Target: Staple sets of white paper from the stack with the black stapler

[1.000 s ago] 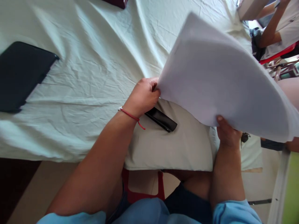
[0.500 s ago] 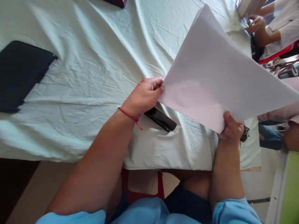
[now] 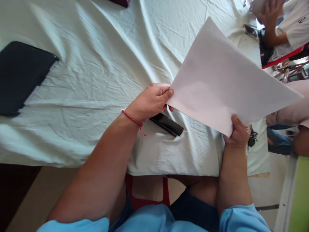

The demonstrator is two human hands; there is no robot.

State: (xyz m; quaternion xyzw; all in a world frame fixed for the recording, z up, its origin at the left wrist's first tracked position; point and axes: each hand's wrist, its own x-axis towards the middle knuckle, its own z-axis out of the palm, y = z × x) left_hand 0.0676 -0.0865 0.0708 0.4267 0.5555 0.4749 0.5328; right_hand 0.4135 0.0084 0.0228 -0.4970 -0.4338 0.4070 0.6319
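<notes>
Blank white paper [image 3: 224,77] is held up over the cloth by both hands; whether it is one sheet or a thin stack I cannot tell. My left hand [image 3: 154,99] pinches its left corner between thumb and fingers. At the near edge my right hand [image 3: 238,132] grips it, thumb on top and fingers hidden beneath. Under my left wrist lies a black stapler-like object [image 3: 169,124], partly covered by the hand. A bunch of keys or clips [image 3: 252,137] rests just right of my right hand.
A pale green cloth [image 3: 91,90] covers the table. On the left lies a black flat tray-like piece [image 3: 24,77]; a dark red object [image 3: 122,2] shows at the top edge. Another person's hand [image 3: 271,14] is at the upper right, near a small dark object [image 3: 251,30].
The paper's far corner has dropped lower and its right corner has drawn in slightly. My left hand has shifted a little right. The other person's hand has risen.
</notes>
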